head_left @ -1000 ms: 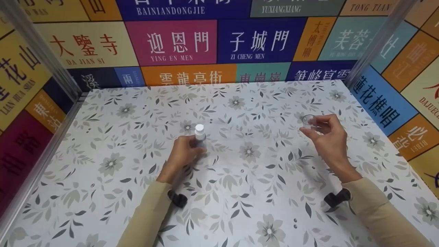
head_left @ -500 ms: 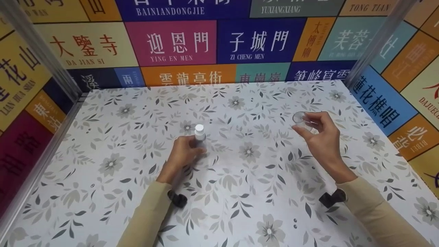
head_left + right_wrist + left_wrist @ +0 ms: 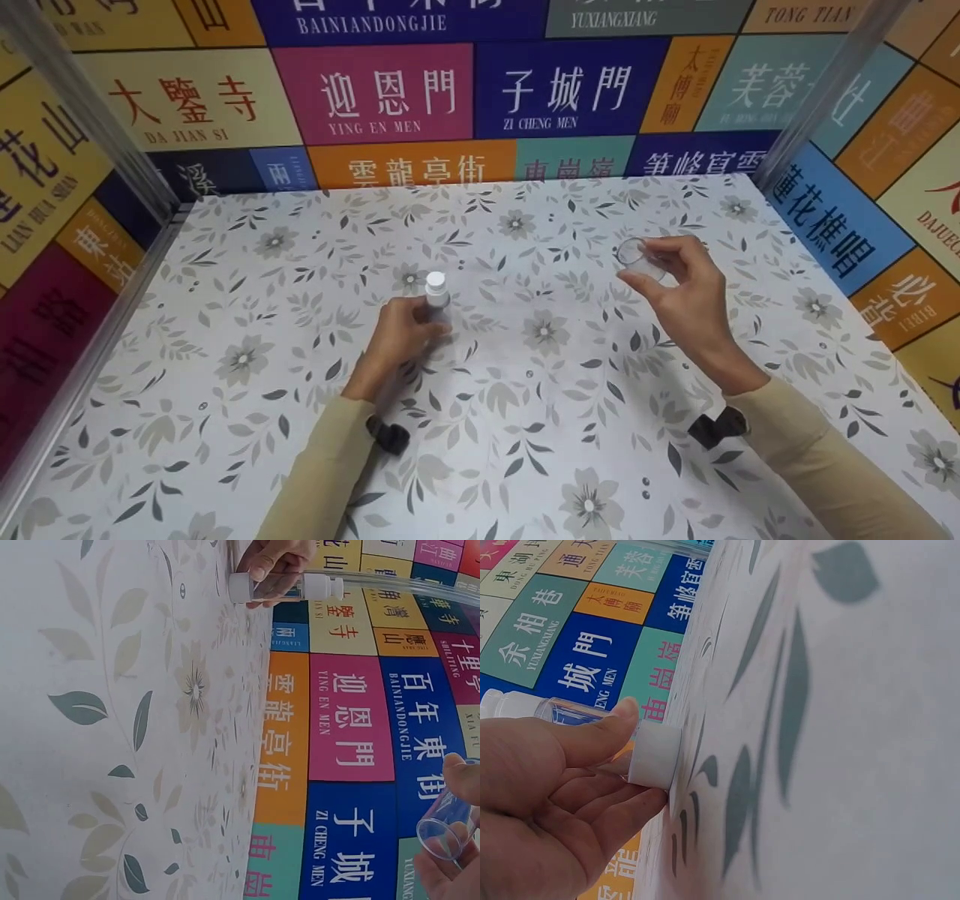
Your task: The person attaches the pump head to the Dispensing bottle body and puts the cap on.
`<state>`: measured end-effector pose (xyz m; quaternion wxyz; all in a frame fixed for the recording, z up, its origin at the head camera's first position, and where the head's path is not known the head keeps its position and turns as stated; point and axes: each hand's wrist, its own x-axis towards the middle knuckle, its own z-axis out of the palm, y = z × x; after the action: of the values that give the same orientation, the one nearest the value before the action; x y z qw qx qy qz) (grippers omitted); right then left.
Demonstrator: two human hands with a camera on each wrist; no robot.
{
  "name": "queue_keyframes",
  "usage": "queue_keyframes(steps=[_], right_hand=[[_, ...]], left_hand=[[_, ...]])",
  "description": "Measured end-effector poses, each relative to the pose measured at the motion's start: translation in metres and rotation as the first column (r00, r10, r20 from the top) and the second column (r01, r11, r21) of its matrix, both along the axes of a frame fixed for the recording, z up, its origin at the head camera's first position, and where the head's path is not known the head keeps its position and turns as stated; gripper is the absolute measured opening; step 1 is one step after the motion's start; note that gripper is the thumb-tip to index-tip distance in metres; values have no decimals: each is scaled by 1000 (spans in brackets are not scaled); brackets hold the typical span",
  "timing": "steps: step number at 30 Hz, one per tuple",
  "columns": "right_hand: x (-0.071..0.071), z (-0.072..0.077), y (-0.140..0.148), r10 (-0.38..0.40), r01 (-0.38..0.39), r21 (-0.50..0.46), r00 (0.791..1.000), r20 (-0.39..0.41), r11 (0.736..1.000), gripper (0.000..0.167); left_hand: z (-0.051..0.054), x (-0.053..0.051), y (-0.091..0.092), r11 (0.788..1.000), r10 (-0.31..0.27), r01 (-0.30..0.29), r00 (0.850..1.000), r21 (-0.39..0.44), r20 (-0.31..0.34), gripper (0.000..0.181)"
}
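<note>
A small clear bottle [image 3: 436,283] with a white top stands upright on the flowered tabletop. My left hand [image 3: 401,330] grips its body from the left, thumb on the near side. In the left wrist view, a wide white base [image 3: 656,755] sits at the tabletop, partly behind the fingertips. Over to the right, my right hand [image 3: 688,300] pinches a small clear cylinder [image 3: 632,253] between thumb and fingers. The right wrist view shows the cylinder [image 3: 441,838] held off the table, its round rim facing away from the palm. Fingers hide part of it.
White paper with grey flowers and leaves covers the table [image 3: 540,420]. Colourful lettered panels [image 3: 375,94] rise behind it and at both sides. Clear upright strips [image 3: 825,105] stand at the back corners. Each wrist wears a black strap with a camera [image 3: 388,435].
My right hand has moved left and slightly away from me with the clear cylinder, closer to the bottle. The left hand and the bottle have stayed in place.
</note>
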<state>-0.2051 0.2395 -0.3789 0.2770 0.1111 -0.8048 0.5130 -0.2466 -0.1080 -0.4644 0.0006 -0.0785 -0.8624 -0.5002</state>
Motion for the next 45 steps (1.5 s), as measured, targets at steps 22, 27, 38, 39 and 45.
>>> queue_keyframes(steps=[22,27,38,39,45], right_hand=[[-3,14,-37,144,-134,165,988,-48,977,42],[-6,15,-45,154,-137,212,986,-68,968,44],[-11,21,-68,223,-180,308,969,-110,934,43],[-12,21,-69,232,-186,320,966,-111,929,42],[-17,21,-77,259,-200,369,958,-120,908,41]], left_hand=[[2,1,-1,1000,2,-2,1000,5,24,34],[2,2,-2,1000,-5,5,1000,5,4,35],[1,1,-1,999,-16,14,999,41,34,29],[1,0,-1,999,-16,14,999,43,37,30],[1,-1,-1,999,-19,18,999,40,35,31]])
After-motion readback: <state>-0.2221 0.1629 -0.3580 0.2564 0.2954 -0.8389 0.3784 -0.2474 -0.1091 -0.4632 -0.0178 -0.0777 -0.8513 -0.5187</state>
